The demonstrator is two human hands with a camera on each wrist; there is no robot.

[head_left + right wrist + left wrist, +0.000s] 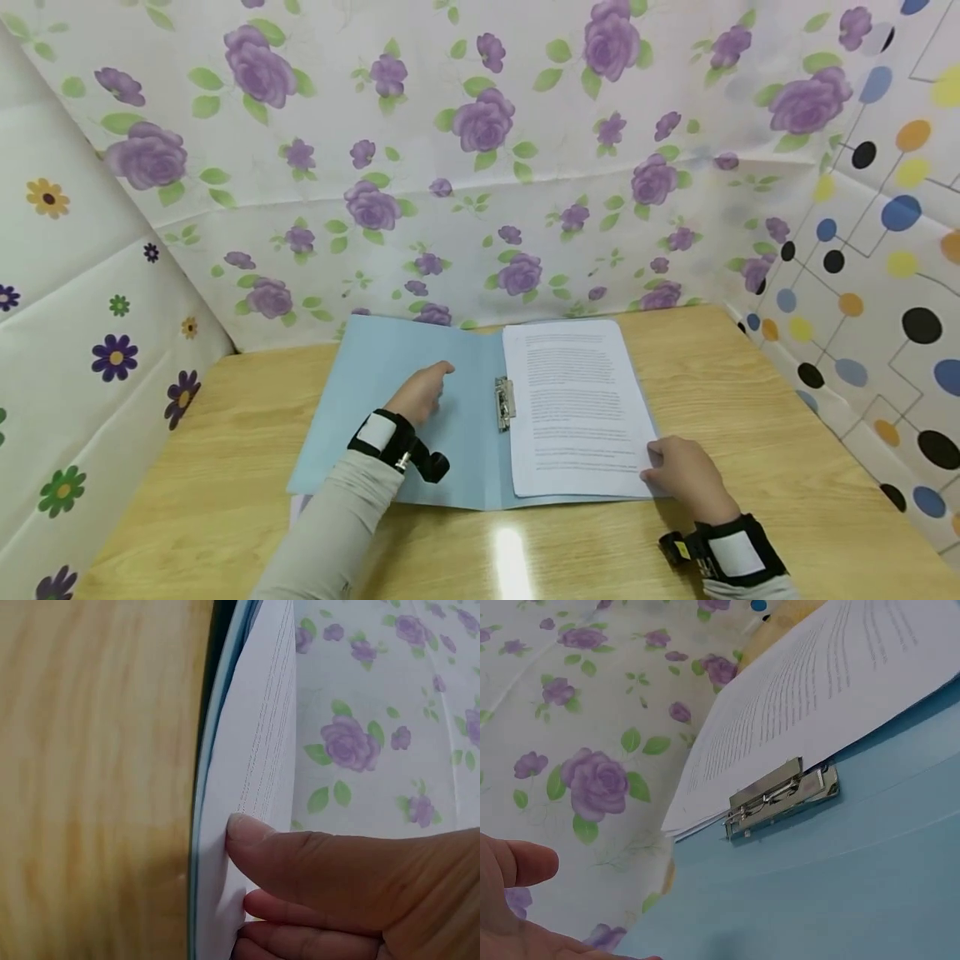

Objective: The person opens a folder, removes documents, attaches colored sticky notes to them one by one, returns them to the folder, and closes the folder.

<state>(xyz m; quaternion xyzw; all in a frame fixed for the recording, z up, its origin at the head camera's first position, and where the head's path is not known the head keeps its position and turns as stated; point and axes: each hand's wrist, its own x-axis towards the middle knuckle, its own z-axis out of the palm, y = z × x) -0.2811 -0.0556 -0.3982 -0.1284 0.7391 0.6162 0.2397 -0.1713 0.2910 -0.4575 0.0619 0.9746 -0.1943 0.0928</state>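
A light blue clip folder (465,467) lies opened flat on the table. On its right side is a stack of printed paper sheets (573,408), with the metal clip (776,799) at the sheets' left edge. My right hand (690,475) is at the lower right corner of the stack. In the right wrist view its thumb (292,859) lies on the paper's margin, and the curled fingers pinch at the edge beneath it. My left hand (422,393) is over the bare left cover, thumb apart and fingers extended, holding nothing.
The wooden table (217,467) carries the folder near its back edge. Flowered cloth (420,208) hangs behind, and a dotted sheet (885,275) stands on the right. Something pale (298,507) peeks from under the folder's lower left corner.
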